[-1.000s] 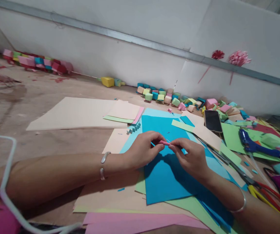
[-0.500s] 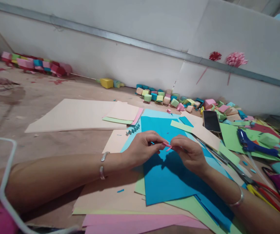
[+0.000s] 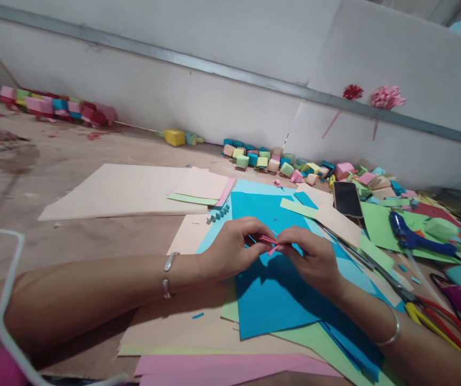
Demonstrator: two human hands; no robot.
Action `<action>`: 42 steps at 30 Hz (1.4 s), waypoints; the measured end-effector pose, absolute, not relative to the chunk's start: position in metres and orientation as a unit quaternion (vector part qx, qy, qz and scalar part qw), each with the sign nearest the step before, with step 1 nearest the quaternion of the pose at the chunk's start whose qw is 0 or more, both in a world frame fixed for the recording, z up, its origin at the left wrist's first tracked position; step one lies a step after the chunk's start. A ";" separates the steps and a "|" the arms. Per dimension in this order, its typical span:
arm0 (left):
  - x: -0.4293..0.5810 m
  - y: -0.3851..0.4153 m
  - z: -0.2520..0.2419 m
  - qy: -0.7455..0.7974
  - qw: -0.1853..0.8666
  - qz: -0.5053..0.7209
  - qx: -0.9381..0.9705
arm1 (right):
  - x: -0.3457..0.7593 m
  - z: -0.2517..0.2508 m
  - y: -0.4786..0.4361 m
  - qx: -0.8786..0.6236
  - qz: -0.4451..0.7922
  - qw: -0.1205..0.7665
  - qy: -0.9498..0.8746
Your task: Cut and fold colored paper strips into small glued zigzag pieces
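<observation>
Between my two hands is a small folded strip of pink paper (image 3: 269, 241). My left hand (image 3: 236, 246) pinches its left end between thumb and fingers. On the other end, the fingertips of my right hand (image 3: 309, 254) are closed, close against the left ones. Both hands hover over a large blue paper sheet (image 3: 273, 313), casting a shadow on it. A zigzag-folded teal paper strip (image 3: 218, 214) lies just beyond my left wrist. To the right of my right forearm rest scissors with red and yellow handles (image 3: 435, 316).
Paper sheets in peach (image 3: 166, 327), pink (image 3: 214, 370) and white (image 3: 121, 190) cover the surface. A phone (image 3: 347, 199) and a blue glue gun (image 3: 411, 236) lie at right. Small paper boxes (image 3: 254, 158) line the wall. Another person's hand (image 3: 3, 134) shows at far left.
My fingers have shifted along the pink paper, and more of its folded layers now show between them. My hands stay over the blue sheet.
</observation>
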State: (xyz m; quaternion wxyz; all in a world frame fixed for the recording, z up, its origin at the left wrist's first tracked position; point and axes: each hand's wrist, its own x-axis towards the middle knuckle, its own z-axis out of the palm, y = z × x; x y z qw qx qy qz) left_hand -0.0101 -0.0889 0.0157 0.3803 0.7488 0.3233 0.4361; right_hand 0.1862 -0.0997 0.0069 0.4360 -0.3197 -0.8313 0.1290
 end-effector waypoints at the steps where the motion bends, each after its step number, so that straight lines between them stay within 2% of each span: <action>1: -0.010 -0.089 0.016 0.316 0.364 0.442 0.756 | 0.186 0.007 -0.100 -0.321 0.132 0.443 -0.827; 7: -0.013 -0.090 0.016 0.291 0.295 0.443 0.795 | 0.185 0.007 -0.103 -0.324 0.132 0.455 -0.819; 12: -0.013 -0.091 0.015 0.290 0.288 0.437 0.801 | 0.187 0.008 -0.103 -0.346 0.113 0.419 -0.832; 21: -0.011 -0.090 0.009 0.282 0.308 0.457 0.785 | 0.188 0.007 -0.102 -0.357 0.104 0.414 -0.831; 25: -0.010 -0.090 0.010 0.289 0.354 0.449 0.768 | 0.189 0.006 -0.101 -0.353 0.111 0.416 -0.831; 31: -0.007 -0.091 0.014 0.320 0.500 0.414 0.690 | 0.189 0.006 -0.101 -0.353 0.129 0.432 -0.820; 38: -0.003 -0.093 0.015 0.365 0.595 0.421 0.580 | 0.185 0.005 -0.105 -0.418 0.182 0.460 -0.762; 42: -0.003 -0.091 0.016 0.370 0.609 0.421 0.561 | 0.183 0.004 -0.106 -0.423 0.198 0.455 -0.758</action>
